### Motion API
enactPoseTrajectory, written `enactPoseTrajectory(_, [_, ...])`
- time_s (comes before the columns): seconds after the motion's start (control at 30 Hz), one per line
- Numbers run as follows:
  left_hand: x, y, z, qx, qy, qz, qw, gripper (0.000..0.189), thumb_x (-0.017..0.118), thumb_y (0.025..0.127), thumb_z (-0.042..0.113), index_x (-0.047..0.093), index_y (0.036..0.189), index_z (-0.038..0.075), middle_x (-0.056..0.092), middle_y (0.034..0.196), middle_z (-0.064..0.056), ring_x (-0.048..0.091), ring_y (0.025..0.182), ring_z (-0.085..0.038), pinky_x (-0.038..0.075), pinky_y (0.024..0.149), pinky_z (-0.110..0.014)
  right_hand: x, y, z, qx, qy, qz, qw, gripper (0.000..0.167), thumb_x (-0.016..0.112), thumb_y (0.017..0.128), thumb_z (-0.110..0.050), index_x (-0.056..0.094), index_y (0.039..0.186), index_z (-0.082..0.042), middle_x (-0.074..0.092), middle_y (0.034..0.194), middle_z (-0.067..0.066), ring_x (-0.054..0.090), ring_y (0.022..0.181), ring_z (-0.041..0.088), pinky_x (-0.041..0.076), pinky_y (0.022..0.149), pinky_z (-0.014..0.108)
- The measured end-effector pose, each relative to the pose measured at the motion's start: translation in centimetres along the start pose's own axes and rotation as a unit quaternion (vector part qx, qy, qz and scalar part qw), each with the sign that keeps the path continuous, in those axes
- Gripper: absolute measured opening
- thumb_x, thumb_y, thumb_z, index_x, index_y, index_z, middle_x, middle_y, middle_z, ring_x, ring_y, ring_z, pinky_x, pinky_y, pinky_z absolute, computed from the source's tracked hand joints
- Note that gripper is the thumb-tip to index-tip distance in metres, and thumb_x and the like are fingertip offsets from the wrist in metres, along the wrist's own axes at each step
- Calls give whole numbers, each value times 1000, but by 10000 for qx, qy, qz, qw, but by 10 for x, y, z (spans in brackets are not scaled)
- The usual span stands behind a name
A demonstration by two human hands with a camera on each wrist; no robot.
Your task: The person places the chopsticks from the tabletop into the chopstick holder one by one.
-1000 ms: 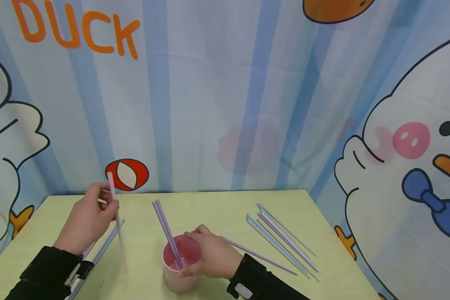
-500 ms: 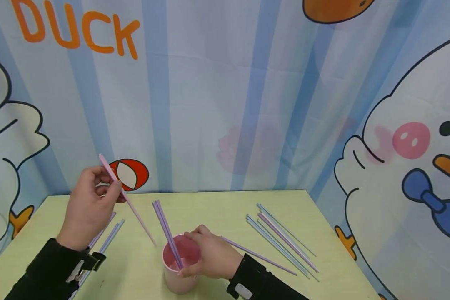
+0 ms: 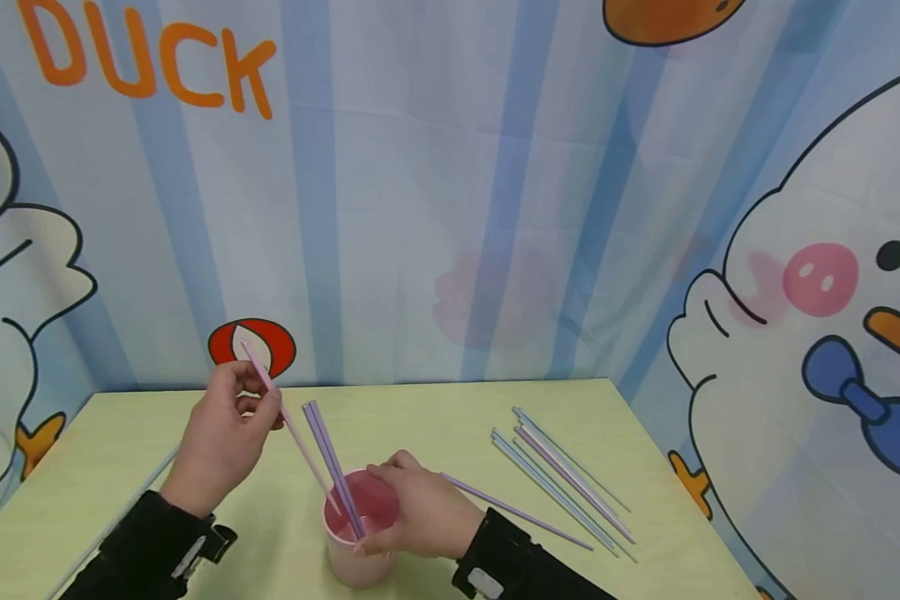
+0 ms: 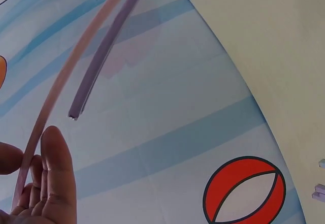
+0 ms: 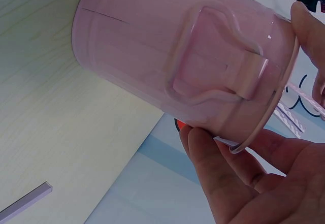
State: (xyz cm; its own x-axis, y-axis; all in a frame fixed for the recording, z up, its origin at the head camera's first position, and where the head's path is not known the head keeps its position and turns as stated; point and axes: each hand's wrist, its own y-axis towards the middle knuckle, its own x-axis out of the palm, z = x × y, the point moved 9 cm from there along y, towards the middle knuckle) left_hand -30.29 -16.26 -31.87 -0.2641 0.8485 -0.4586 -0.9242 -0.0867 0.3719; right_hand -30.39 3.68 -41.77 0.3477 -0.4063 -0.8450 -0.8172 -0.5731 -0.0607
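My left hand (image 3: 225, 433) pinches a thin pale pink stick (image 3: 300, 437) between thumb and fingers. The stick slants down to the right, and its lower end overlaps the mouth of a pink cup (image 3: 356, 568). Purple sticks (image 3: 328, 454) lean in the cup, their upper ends poking out to the left. My right hand (image 3: 423, 507) holds the cup by its rim, thumb on the near side and fingers on the far side. In the right wrist view, a folded handle (image 5: 216, 56) shows on the cup's wall. The sticks' lower ends inside the cup are hidden.
Several blue and purple sticks (image 3: 562, 479) lie in a loose group at the right of the pale yellow table (image 3: 690, 558). One purple stick (image 3: 525, 515) lies by my right wrist. A bluish stick (image 3: 112, 523) shows beside my left forearm. A printed curtain (image 3: 412, 200) hangs behind.
My left hand has raised and tilted the pink stick, then carried it right until its lower end reached the cup. The right hand and cup have stayed put.
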Motion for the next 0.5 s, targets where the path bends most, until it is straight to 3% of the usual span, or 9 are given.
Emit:
enactPoseTrajectory(0.27, [22,-5,-19,-305,321,-389,9983,39,54,100,21,38,128,-1,55,110,-15,61,92,-25,57,73,-34,1,1,0,-64,-61,27,10000,86,83,66,-58,55,137,-18,51,110,-9,55,90,5,52,70,19])
enactPoseTrajectory(0.5, [40,-12,-32,-742,785,-694,9917,40,57,98,19,38,127,0,56,108,-15,56,97,-27,57,77,-39,0,0,0,-97,-49,16,9999,88,82,66,-59,54,138,-16,51,111,-8,56,90,5,52,70,19])
